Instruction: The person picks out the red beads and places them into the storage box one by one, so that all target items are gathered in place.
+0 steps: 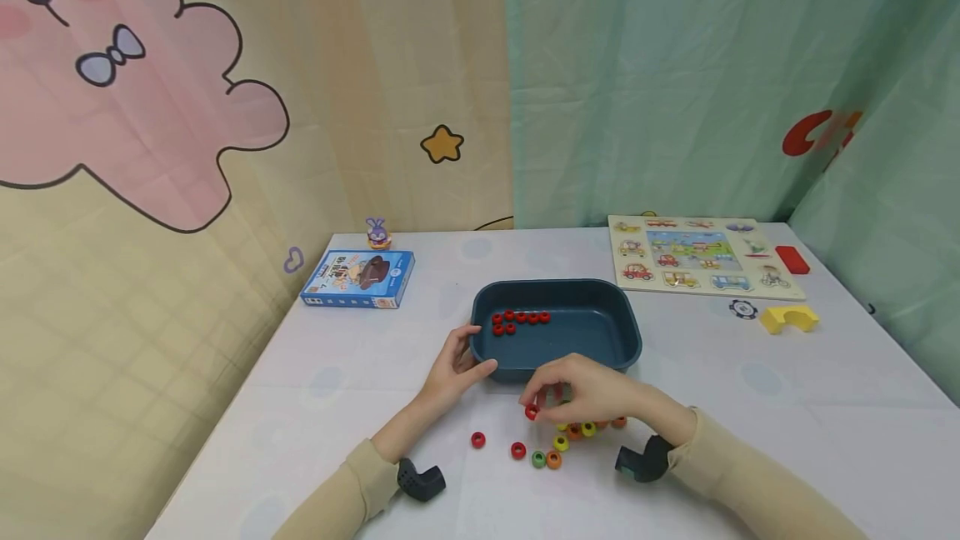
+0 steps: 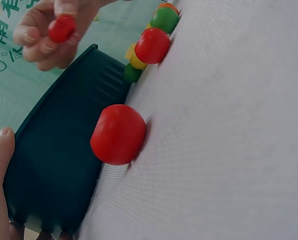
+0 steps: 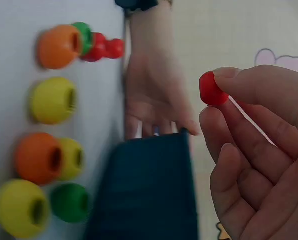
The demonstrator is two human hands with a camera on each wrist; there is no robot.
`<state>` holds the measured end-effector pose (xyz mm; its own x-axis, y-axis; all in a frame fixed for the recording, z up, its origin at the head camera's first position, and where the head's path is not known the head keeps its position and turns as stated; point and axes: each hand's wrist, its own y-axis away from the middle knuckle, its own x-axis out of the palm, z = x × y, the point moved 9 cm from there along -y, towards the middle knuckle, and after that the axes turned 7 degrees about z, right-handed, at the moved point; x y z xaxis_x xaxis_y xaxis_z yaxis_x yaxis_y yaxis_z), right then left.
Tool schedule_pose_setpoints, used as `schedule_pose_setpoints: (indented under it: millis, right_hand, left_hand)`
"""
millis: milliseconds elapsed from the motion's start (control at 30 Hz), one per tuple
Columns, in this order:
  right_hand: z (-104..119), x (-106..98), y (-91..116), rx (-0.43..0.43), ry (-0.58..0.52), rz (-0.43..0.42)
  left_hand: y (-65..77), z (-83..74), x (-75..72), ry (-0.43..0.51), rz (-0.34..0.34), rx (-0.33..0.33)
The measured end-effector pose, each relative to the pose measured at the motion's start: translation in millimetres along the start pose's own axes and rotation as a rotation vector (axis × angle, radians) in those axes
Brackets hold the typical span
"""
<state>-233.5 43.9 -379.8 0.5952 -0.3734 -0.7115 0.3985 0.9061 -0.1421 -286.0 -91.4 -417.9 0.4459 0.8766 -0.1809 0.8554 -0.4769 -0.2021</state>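
Observation:
A dark teal tray (image 1: pixel 592 340) stands mid-table, with several red beads (image 1: pixel 521 318) lying in its left part. My left hand (image 1: pixel 456 367) holds the tray at its near left corner, thumb and fingers spread along the rim. Between thumb and fingertip, my right hand (image 1: pixel 588 390) pinches a red bead (image 3: pixel 212 90) above the table, just in front of the tray. Two loose red beads, one nearer the left (image 1: pixel 477 440), lie on the cloth. Orange, yellow and green beads (image 1: pixel 553 460) cluster below my right hand, which partly hides them.
At the back left are a blue box (image 1: pixel 358 278) and a small purple figurine (image 1: pixel 378 234). A wooden vehicle puzzle board (image 1: pixel 705 258) lies back right, near a red block (image 1: pixel 792 260) and a yellow arch block (image 1: pixel 789 318). Hanging curtains (image 1: pixel 637 82) border the table.

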Motion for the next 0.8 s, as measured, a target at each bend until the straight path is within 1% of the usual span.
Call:
schedule_pose_setpoints:
  millis: [100, 233, 333, 433, 500, 600, 700, 800]
  right_hand:
    - [17.5, -31.0, 0.6, -0.05, 0.076, -0.074]
    - [30.2, -75.7, -4.2, -0.07, 0.16, -0.164]
    - [26.2, -103.2, -13.5, -0.04, 0.17, -0.199]
    - [7.0, -120.6, -26.4, 0.04, 0.154, -0.2]
    - [-12.0, -125.8, -34.6, 0.107, 0.145, -0.189]
    - [-47.2, -123.7, -46.7, 0.197, 0.116, -0.152]
    - [-77.1, -113.3, -56.3, 0.263, 0.064, -0.1]
    - [-97.5, -99.2, -62.6, 0.313, 0.023, -0.036]
  left_hand:
    - [-0.2, -0.7, -0.5, 0.012, -0.003, 0.006]
    - [0.1, 0.9, -1.9, 0.018, -0.013, -0.01]
    - [0.2, 2.6, -2.1, 0.015, -0.015, -0.027]
    - [-0.1, 3.9, -1.3, 0.026, -0.007, -0.032]
    - [0.2, 4.5, -0.4, 0.028, -0.001, -0.031]
    - [0.5, 5.1, -0.3, 0.026, 0.002, -0.028]
    - [0.5, 4.4, -0.1, 0.021, 0.007, -0.019]
    - [0.1, 3.2, -0.1, 0.013, 0.009, -0.017]
